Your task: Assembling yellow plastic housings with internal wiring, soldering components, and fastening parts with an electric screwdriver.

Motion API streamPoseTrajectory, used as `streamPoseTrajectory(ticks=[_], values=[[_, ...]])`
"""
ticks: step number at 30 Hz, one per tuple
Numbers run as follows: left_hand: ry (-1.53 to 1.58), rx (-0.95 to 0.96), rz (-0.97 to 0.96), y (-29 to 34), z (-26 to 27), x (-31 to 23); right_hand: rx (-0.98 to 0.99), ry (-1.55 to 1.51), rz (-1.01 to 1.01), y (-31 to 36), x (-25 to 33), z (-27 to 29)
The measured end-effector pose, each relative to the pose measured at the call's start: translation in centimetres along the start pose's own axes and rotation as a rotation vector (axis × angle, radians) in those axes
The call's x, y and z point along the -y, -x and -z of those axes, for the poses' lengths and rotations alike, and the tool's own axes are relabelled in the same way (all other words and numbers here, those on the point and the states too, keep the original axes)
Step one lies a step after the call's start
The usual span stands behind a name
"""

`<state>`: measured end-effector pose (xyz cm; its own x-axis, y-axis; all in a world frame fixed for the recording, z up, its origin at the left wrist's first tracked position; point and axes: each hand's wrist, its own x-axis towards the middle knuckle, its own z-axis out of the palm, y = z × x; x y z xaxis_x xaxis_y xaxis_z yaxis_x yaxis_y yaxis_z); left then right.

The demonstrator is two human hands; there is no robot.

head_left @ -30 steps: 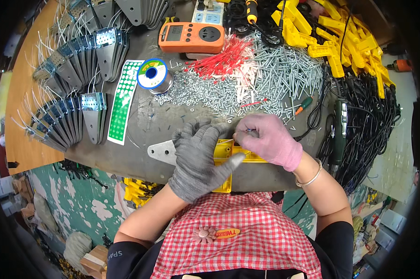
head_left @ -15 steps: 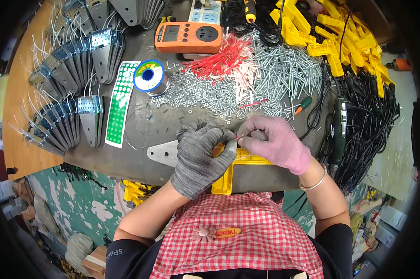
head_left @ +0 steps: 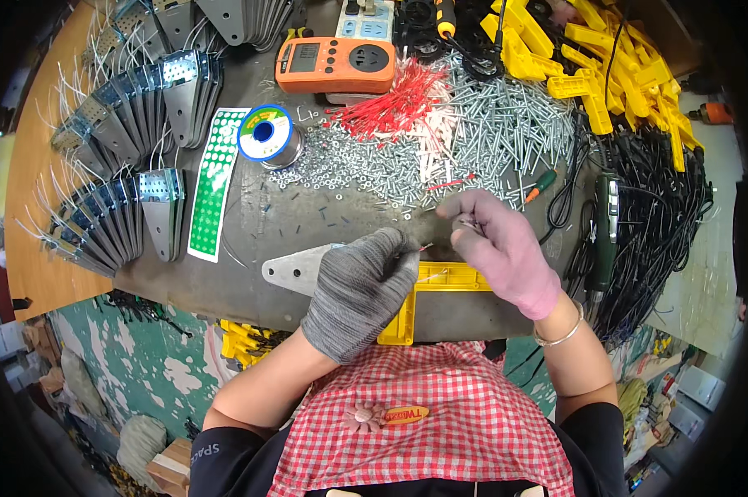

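Observation:
My left hand (head_left: 364,286), in a grey knit glove, is closed in a pinch. The end of a thin red wire (head_left: 426,247) sticks out from its fingertips. Apart from it to the right is my right hand (head_left: 506,257), in a pink and grey glove, with thumb and forefinger spread; its other fingers are curled and partly hidden. Beneath the hands lies a yellow plastic housing (head_left: 452,277), partly covered by the left hand. A pointed grey metal plate (head_left: 295,271) with two holes extends out to the left from under the grey glove.
Farther back are loose screws (head_left: 510,124), red sleeved wires (head_left: 399,103), a solder spool (head_left: 266,137) and an orange meter (head_left: 336,66). Stacked metal plates (head_left: 163,207) and a green sticker sheet (head_left: 216,186) stand left. Black cables (head_left: 655,224) and yellow housings (head_left: 614,66) are piled right.
My right hand has drawn away from the left fingertips, to the right, and its thumb and forefinger have parted. The left hand stays at nearly the same place, still pinching the wire.

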<state>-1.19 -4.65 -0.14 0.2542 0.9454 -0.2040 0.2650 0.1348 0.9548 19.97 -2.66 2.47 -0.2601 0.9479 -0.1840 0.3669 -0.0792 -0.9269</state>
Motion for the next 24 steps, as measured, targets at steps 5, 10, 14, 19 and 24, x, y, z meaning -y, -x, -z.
streamPoseTrajectory(ticks=[5, 10, 14, 19, 24], values=[[-0.277, 0.040, -0.175, -0.3, 0.7, -0.7, -0.088, 0.150, 0.220, 0.6, -1.2, -0.7], [-0.035, 0.082, 0.080, -0.4, 0.8, -0.9, -0.125, 0.270, 0.050, 0.6, 0.2, -1.3], [0.300, 0.062, 0.205, -0.7, 0.7, -0.7, -0.122, 0.188, 0.024, 0.8, 0.5, -2.0], [0.282, 0.047, 0.174, -0.8, 1.1, -0.4, -0.090, 0.170, 0.065, 0.7, 0.3, -2.2], [0.375, 0.050, 0.243, -1.0, 1.1, -1.6, -0.126, 0.192, 0.113, 0.7, 0.3, -2.2]])
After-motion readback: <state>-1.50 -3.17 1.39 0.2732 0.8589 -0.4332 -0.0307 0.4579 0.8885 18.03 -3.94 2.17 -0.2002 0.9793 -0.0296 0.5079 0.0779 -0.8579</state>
